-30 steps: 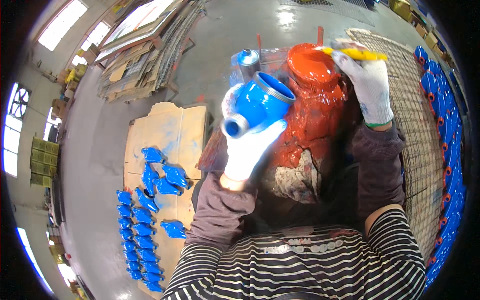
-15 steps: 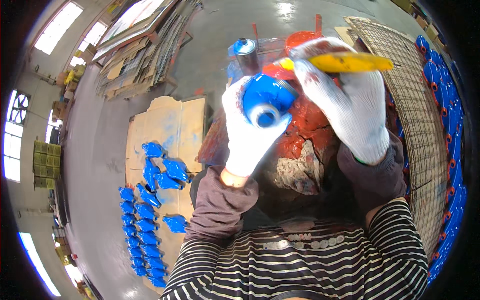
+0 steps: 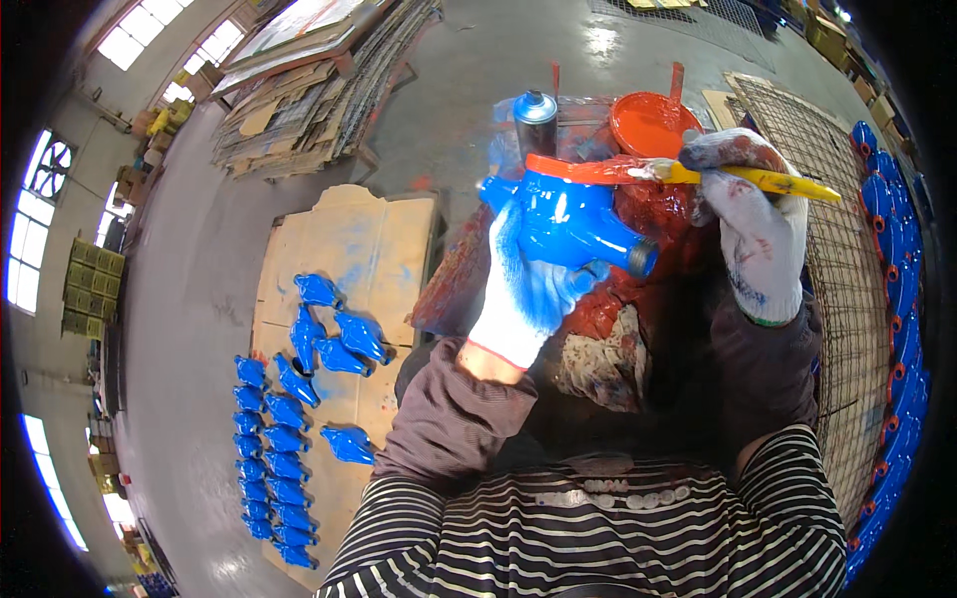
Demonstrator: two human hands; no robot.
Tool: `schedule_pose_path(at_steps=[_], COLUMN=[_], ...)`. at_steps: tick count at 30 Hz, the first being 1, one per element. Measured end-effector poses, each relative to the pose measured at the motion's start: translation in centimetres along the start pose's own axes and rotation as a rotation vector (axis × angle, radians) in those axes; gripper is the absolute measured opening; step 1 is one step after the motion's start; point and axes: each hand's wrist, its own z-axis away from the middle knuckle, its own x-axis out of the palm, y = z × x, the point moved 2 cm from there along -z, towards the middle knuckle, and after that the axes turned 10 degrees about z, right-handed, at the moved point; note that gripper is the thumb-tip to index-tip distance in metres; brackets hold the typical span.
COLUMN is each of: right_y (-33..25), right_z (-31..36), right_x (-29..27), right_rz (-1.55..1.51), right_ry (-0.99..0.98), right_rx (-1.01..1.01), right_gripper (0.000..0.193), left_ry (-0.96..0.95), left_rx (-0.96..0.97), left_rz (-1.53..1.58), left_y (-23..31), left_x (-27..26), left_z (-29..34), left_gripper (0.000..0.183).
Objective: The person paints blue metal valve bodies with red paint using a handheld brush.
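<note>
"Where's the fitting (image 3: 570,221)?"
"Just off the middle of my view, toward two o'clock; my left hand (image 3: 518,291) cups it from below, fingers gripping its body."
"And your right hand (image 3: 755,221)?"
"Out at three o'clock from it, pinching the yellow brush (image 3: 773,181), bristles at the fitting's red rim (image 3: 570,171)."
"Anything around?"
"From the fitting, the paint pot (image 3: 653,122) at one o'clock, spray can (image 3: 536,118) at eleven, rag (image 3: 601,366) at six."

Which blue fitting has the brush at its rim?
The blue fitting held in the left hand, the brush at its red upper rim; the other fittings lie on cardboard or beside the mesh.
</note>
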Motion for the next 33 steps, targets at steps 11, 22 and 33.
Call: schedule_pose_path(at_steps=[11,22,33], right_y=[5.8,1.8,4.3], right_z=[-2.0,-2.7,-2.1], right_x=[-2.8,-2.9,0.1], right_rz=[-0.515,0.160,0.983], right_ry=[-0.148,-0.015,0.070], right_rx=[0.266,0.109,-0.300], right_gripper=[0.032,0.021,0.032], left_ry=[-0.149,0.058,-0.018], left_rx=[-0.465,0.003,1.060], left_rz=[0.587,-0.042,-2.235], left_y=[-1.5,1.8,-0.9], left_x=[-1.9,-4.5,-0.9], left_z=[1.2,-0.3,2.2], left_gripper=[0.062,0.056,0.067])
